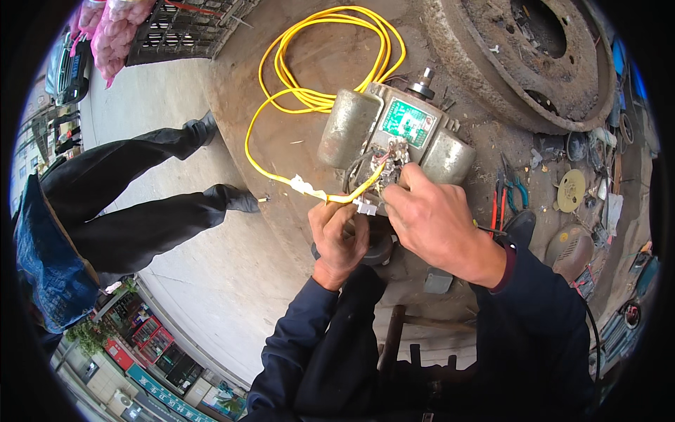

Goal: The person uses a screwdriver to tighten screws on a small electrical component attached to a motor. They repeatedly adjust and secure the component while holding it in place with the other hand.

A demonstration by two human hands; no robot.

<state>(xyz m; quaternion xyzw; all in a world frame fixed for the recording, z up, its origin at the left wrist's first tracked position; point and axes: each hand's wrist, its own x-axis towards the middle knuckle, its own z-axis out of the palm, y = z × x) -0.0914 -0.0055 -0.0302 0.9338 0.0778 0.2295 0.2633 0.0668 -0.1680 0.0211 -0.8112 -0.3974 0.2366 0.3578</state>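
At one motor (404,126), left hand (339,239) pinches one yellow cable (363,187); whether right hand (444,224) grips anything is unclear.

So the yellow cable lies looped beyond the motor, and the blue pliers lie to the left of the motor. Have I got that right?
Not quite: the blue pliers lie to the right of the motor, as the head view shows. The yellow cable does lie looped beyond it.
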